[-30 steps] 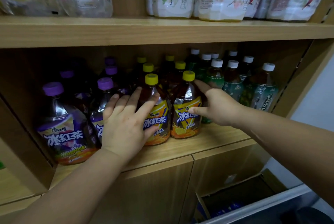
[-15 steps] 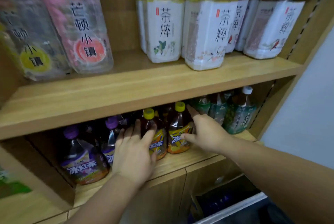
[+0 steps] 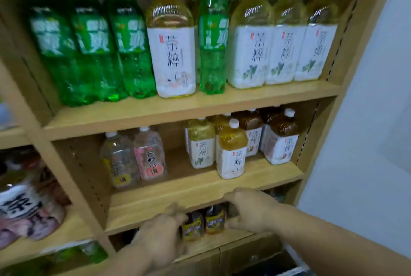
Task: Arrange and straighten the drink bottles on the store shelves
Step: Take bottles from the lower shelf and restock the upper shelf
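Two yellow-labelled iced tea bottles point(image 3: 193, 226) point(image 3: 214, 222) stand at the front of the lowest shelf, mostly hidden under the shelf board point(image 3: 200, 200) above them. My left hand point(image 3: 160, 240) is against the left bottle with its fingers curled round the bottle's side. My right hand point(image 3: 249, 211) is just right of the other bottle, with fingers curved under the board's edge and the thumb low. Blur hides what the right hand holds. The purple-capped and green bottles of that shelf are out of sight.
The middle shelf carries two clear bottles point(image 3: 138, 157) and several white-label tea bottles point(image 3: 231, 155). The top shelf point(image 3: 178, 111) holds big green soda bottles point(image 3: 93, 53) and large tea bottles point(image 3: 278, 53). Soft packs point(image 3: 22, 209) fill the left bay. A white wall point(image 3: 367, 120) is on the right.
My view has swung sharply upward, so the upper shelves fill the frame and the lowest shelf has dropped to the bottom. Both hands stay at the yellow-labelled bottles, with fingers more curled.
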A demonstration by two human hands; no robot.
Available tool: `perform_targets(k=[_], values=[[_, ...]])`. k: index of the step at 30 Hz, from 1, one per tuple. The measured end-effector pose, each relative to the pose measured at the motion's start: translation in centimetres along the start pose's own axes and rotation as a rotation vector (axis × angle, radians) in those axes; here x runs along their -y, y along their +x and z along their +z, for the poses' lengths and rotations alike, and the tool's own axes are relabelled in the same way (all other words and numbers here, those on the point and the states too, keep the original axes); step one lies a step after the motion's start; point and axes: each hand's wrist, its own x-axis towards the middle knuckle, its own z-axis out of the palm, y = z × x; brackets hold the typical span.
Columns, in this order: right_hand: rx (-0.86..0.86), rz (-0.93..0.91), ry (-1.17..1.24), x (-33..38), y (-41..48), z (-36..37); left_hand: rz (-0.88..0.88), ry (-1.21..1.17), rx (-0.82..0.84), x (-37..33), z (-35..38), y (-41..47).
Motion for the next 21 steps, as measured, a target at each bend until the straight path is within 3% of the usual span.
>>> perform_targets(k=[7,13,21], values=[[-0.209,-0.047,-0.049,1.2,-7.0,-12.4,-0.028,0.026,-0.312,-3.2,-13.3,-7.0],[-0.437,-0.107,0.043,1.5,-9.1,-17.5,-0.043,-0.046,-0.622,-5.5,-20.1,-9.9],[-0.579,-0.144,0.186,3.1,-8.6,-21.5,-0.099,-0.07,-0.792,-5.2,-25.7,-10.8]])
